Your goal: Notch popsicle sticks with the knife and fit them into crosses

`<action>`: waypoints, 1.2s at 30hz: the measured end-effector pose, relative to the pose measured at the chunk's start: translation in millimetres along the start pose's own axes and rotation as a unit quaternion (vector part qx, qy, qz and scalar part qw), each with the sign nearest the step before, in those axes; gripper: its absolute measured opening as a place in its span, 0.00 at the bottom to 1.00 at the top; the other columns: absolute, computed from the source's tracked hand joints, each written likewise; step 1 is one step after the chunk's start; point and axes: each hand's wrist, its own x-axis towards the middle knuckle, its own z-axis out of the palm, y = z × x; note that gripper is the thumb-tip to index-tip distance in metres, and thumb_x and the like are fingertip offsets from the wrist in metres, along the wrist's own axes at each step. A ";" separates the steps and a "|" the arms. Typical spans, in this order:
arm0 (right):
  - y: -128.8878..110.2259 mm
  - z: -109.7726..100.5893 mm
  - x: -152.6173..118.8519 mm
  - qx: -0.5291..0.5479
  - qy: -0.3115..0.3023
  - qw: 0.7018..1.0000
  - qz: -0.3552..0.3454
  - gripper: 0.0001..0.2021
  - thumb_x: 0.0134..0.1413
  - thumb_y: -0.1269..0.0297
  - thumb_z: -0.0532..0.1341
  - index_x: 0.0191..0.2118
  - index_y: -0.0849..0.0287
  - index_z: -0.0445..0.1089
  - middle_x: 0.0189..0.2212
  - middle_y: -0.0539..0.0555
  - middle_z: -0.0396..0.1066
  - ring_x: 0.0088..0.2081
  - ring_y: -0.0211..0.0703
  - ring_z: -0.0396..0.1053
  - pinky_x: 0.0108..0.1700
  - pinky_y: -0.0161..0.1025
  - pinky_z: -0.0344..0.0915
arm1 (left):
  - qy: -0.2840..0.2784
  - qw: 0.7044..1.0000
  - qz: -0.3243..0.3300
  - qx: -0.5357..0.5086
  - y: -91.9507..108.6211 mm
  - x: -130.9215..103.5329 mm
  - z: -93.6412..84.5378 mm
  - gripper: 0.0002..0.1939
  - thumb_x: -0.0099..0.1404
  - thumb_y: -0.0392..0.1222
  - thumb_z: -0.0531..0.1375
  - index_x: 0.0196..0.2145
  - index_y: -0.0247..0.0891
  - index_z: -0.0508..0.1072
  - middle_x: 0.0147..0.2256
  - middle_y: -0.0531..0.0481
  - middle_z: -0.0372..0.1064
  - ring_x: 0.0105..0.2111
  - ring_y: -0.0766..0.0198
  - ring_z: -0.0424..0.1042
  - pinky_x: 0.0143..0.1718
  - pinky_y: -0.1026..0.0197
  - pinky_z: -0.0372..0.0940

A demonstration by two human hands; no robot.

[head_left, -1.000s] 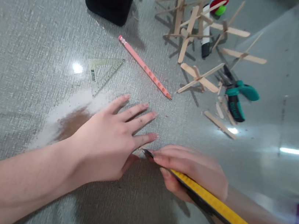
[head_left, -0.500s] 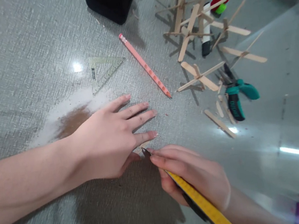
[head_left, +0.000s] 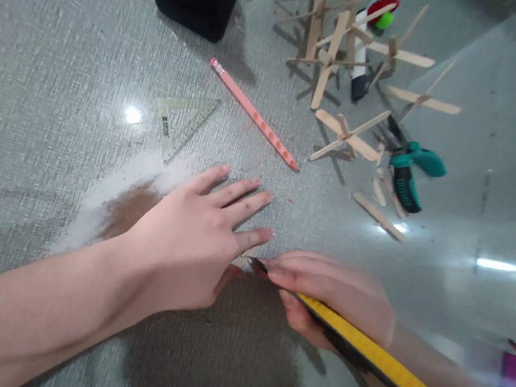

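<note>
View: head.
Left hand: we find the left hand [head_left: 198, 243] flat on the table [head_left: 72, 72], fingers apart.
Right hand: we record the right hand [head_left: 342, 294] clamped on the yellow knife [head_left: 368, 347].
Workpiece: we see a small wooden piece [head_left: 248, 253], partly hidden, between the hands, at the blade tip.
Nearby: we note the pink pencil [head_left: 254, 116].

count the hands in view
2: the left hand lies palm down on the table; the right hand grips a yellow cutter, its tip near the left index finger.
</note>
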 end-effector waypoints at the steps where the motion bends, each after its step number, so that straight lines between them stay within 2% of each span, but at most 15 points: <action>1: 0.4 0.2 0.7 -0.005 -0.001 1.000 -0.004 0.19 0.53 0.79 0.57 0.50 0.60 0.69 0.39 0.58 0.78 0.40 0.43 0.78 0.42 0.39 0.78 | 0.003 1.000 0.001 0.001 0.1 -0.1 0.5 0.29 0.61 0.49 0.62 0.60 0.48 0.69 0.69 0.46 0.52 0.69 0.49 0.53 0.70 0.40 0.41; 10: -7.0 -1.0 5.1 -0.020 -0.009 1.000 0.010 0.20 0.55 0.79 0.58 0.52 0.57 0.68 0.34 0.53 0.78 0.38 0.42 0.78 0.40 0.38 0.78 | 0.020 1.000 0.004 0.011 -0.3 -1.2 2.3 0.28 0.62 0.48 0.61 0.60 0.46 0.70 0.68 0.45 0.55 0.68 0.48 0.54 0.69 0.40 0.42; 15: -10.7 -1.7 1.5 -0.025 -0.023 0.999 0.011 0.21 0.55 0.79 0.58 0.54 0.58 0.68 0.40 0.57 0.77 0.41 0.46 0.78 0.42 0.42 0.78 | 0.009 1.000 0.002 0.013 0.5 -0.1 0.4 0.28 0.63 0.49 0.61 0.61 0.46 0.69 0.68 0.44 0.55 0.69 0.48 0.53 0.69 0.39 0.43; 19: -9.5 -2.1 1.4 -0.026 -0.027 0.999 -0.001 0.23 0.54 0.79 0.58 0.55 0.57 0.67 0.39 0.57 0.77 0.39 0.46 0.78 0.40 0.42 0.79 | 0.003 1.000 0.001 0.009 0.7 0.6 -1.4 0.28 0.64 0.49 0.60 0.61 0.46 0.69 0.68 0.44 0.54 0.69 0.48 0.53 0.69 0.39 0.43; 25: -5.3 -1.5 -0.2 -0.010 -0.014 1.000 -0.004 0.21 0.53 0.80 0.58 0.52 0.59 0.68 0.35 0.56 0.77 0.37 0.44 0.78 0.39 0.40 0.78 | -0.003 1.000 -0.001 0.006 0.5 -0.3 -1.4 0.29 0.62 0.49 0.61 0.61 0.47 0.69 0.68 0.45 0.54 0.69 0.49 0.53 0.69 0.40 0.42; 30: 0.5 0.1 -1.6 -0.005 0.015 1.000 0.002 0.18 0.53 0.80 0.57 0.49 0.59 0.69 0.39 0.57 0.79 0.40 0.41 0.78 0.45 0.38 0.77 | -0.004 1.000 0.000 0.009 0.5 -0.4 -0.9 0.29 0.62 0.49 0.60 0.61 0.47 0.69 0.68 0.45 0.53 0.69 0.49 0.53 0.69 0.41 0.42; 36: 0.6 0.2 2.6 -0.009 0.010 1.000 -0.011 0.16 0.55 0.80 0.58 0.48 0.61 0.70 0.38 0.58 0.79 0.40 0.41 0.79 0.44 0.37 0.78 | 0.010 1.000 0.006 0.008 -0.1 -0.5 0.6 0.28 0.62 0.49 0.60 0.60 0.46 0.70 0.68 0.44 0.54 0.69 0.48 0.54 0.69 0.40 0.43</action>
